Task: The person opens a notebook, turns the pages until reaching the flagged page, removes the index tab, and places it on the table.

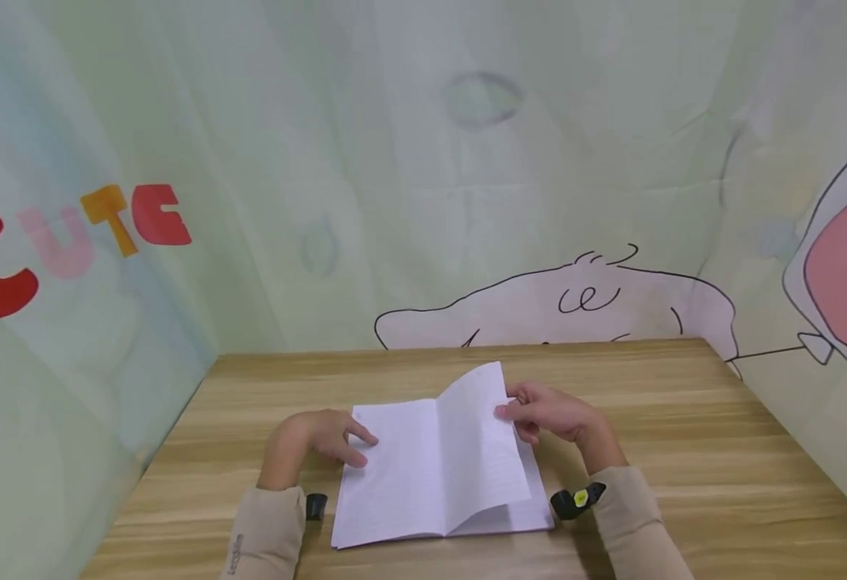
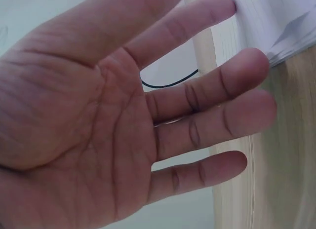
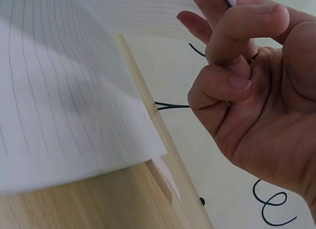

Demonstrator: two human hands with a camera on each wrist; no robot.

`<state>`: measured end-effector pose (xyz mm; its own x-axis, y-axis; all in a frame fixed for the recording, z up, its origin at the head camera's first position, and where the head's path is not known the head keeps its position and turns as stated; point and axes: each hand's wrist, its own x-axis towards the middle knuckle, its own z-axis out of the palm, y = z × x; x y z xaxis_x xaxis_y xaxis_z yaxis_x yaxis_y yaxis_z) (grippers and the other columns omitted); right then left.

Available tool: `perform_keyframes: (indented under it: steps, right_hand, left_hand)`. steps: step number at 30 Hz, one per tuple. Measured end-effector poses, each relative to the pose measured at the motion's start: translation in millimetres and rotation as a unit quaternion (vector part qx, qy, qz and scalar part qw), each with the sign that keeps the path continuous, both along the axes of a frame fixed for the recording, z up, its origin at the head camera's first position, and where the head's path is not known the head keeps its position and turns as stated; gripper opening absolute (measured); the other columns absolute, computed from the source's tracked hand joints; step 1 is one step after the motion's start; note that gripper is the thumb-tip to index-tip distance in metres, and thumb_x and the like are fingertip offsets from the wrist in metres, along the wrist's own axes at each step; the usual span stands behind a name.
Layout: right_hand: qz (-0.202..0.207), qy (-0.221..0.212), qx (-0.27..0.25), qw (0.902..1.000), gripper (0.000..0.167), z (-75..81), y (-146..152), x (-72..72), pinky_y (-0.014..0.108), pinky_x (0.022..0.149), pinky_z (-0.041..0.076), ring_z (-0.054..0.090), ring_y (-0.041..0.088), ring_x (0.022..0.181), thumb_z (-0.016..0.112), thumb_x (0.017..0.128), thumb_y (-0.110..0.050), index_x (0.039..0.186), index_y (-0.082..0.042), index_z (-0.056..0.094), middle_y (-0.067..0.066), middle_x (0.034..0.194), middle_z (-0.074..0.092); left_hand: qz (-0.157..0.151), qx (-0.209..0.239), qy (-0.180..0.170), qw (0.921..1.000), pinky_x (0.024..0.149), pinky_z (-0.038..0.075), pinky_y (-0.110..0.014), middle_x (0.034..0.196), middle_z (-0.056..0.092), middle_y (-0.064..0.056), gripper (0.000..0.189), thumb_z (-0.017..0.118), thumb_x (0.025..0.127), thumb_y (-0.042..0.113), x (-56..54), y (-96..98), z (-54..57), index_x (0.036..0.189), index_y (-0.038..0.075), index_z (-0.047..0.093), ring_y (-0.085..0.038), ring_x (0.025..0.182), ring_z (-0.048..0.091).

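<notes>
An open notebook (image 1: 394, 475) with lined white pages lies on the wooden table in front of me. One page (image 1: 477, 443) on its right half stands lifted and curved. My right hand (image 1: 550, 415) pinches that page near its outer edge between thumb and fingers. In the right wrist view the lower fingers of the right hand (image 3: 247, 71) are curled, and ruled lines show on the notebook (image 3: 59, 100). At the notebook's left edge, my left hand (image 1: 329, 435) has its fingertips on or just over the left page. The left wrist view shows the left hand (image 2: 138, 115) with fingers extended.
The wooden table (image 1: 684, 451) reaches to a pale green cloth backdrop (image 1: 321, 161) with cartoon drawings and coloured letters. Each wrist wears a dark device; the one on the right (image 1: 579, 499) has a yellow-green spot.
</notes>
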<state>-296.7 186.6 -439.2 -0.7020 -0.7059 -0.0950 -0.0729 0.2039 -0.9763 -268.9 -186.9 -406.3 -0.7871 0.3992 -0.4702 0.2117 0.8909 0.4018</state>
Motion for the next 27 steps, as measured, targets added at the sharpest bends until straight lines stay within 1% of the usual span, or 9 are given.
perform_keyframes:
  steps: [2, 4, 7, 10, 12, 17, 20, 23, 27]
  right_hand:
    - [0.001, 0.001, -0.008, 1.0000, 0.025, -0.5, -3.7, 1.3, 0.025, 0.052, 0.036, 0.044, 0.013, 0.045, 0.056, 0.102, -0.014, 0.116, 0.007, 0.052, -0.002, 0.053, 0.048]
    - [0.001, 0.004, -0.021, 0.9998, 0.033, -1.0, -8.7, 2.5, 0.025, 0.052, 0.037, 0.044, 0.013, 0.046, 0.054, 0.103, -0.016, 0.127, 0.007, 0.049, -0.002, 0.056, 0.048]
    - [-0.003, 0.007, -0.041, 0.9991, 0.048, -2.6, -17.2, 3.9, 0.025, 0.053, 0.039, 0.044, 0.015, 0.048, 0.053, 0.105, -0.018, 0.144, 0.005, 0.039, -0.001, 0.059, 0.050]
    - [-0.002, 0.006, -0.052, 0.9986, 0.054, -5.6, -25.1, 4.8, 0.026, 0.053, 0.041, 0.047, 0.014, 0.050, 0.051, 0.105, -0.019, 0.151, 0.004, 0.031, -0.001, 0.062, 0.053]
    - [0.000, 0.009, -0.053, 0.9986, 0.052, -7.8, -29.0, 5.0, 0.027, 0.054, 0.041, 0.049, 0.014, 0.050, 0.049, 0.106, -0.019, 0.151, 0.003, 0.032, 0.000, 0.062, 0.054]
    - [0.008, 0.020, -0.060, 0.9980, 0.045, -11.1, -37.1, 5.7, 0.027, 0.055, 0.038, 0.051, 0.013, 0.051, 0.045, 0.108, -0.020, 0.147, 0.001, 0.037, 0.002, 0.059, 0.052]
    - [0.019, 0.019, -0.068, 0.9973, 0.043, -12.2, -43.0, 7.2, 0.028, 0.056, 0.037, 0.051, 0.013, 0.051, 0.043, 0.108, -0.020, 0.144, 0.003, 0.038, 0.003, 0.059, 0.051]
    - [0.012, 0.014, -0.074, 0.9971, 0.037, -14.5, -49.8, 8.2, 0.027, 0.057, 0.038, 0.051, 0.012, 0.052, 0.042, 0.108, -0.019, 0.138, 0.003, 0.042, 0.003, 0.060, 0.052]
    - [-0.016, 0.005, -0.080, 0.9967, 0.025, -18.4, -59.3, 8.6, 0.027, 0.057, 0.039, 0.053, 0.012, 0.054, 0.044, 0.108, -0.020, 0.117, 0.003, 0.050, 0.000, 0.065, 0.055]
  left_hand:
    - [0.007, 0.001, -0.003, 1.0000, 0.071, 0.043, -0.030, 0.101, 0.057, -0.004, 0.037, 0.076, 0.089, 0.023, 1.2, 0.2, -1.0, 0.125, 0.017, 0.072, -0.015, 0.071, 0.051]
    - [0.010, 0.000, 0.000, 1.0000, 0.070, 0.042, -0.030, 0.096, 0.056, -0.003, 0.037, 0.076, 0.089, 0.023, 1.8, 0.6, -1.1, 0.125, 0.018, 0.072, -0.015, 0.070, 0.051]
    - [0.012, -0.004, 0.000, 0.9999, 0.069, 0.042, -0.030, 0.092, 0.055, -0.003, 0.036, 0.076, 0.090, 0.024, 2.8, 1.4, 0.2, 0.125, 0.018, 0.072, -0.015, 0.068, 0.050]
    - [0.014, -0.005, -0.003, 0.9999, 0.068, 0.041, -0.029, 0.088, 0.055, -0.002, 0.036, 0.076, 0.090, 0.024, 3.1, 1.7, 0.4, 0.125, 0.019, 0.072, -0.014, 0.065, 0.048]
    - [0.016, -0.006, -0.005, 0.9998, 0.067, 0.041, -0.028, 0.088, 0.055, -0.003, 0.036, 0.076, 0.089, 0.024, 3.2, 1.6, 0.7, 0.125, 0.019, 0.072, -0.014, 0.064, 0.048]
    - [0.020, -0.006, -0.001, 0.9998, 0.070, 0.042, -0.030, 0.100, 0.057, -0.003, 0.034, 0.077, 0.089, 0.025, 1.8, 1.2, 1.4, 0.123, 0.020, 0.073, -0.015, 0.067, 0.051]
    - [0.016, -0.003, -0.001, 0.9999, 0.072, 0.043, -0.032, 0.098, 0.058, -0.003, 0.032, 0.076, 0.089, 0.025, 1.7, 1.0, 1.7, 0.121, 0.020, 0.073, -0.016, 0.071, 0.053]
    - [-0.003, 0.000, 0.007, 1.0000, 0.079, 0.047, -0.036, 0.100, 0.062, -0.003, 0.032, 0.076, 0.090, 0.026, 1.9, 0.4, 2.8, 0.121, 0.019, 0.073, -0.015, 0.080, 0.056]
    - [-0.035, 0.023, 0.022, 0.9989, 0.084, 0.048, -0.038, 0.102, 0.066, -0.002, 0.034, 0.073, 0.092, 0.027, 1.6, -1.1, 4.0, 0.125, 0.018, 0.072, -0.014, 0.086, 0.058]
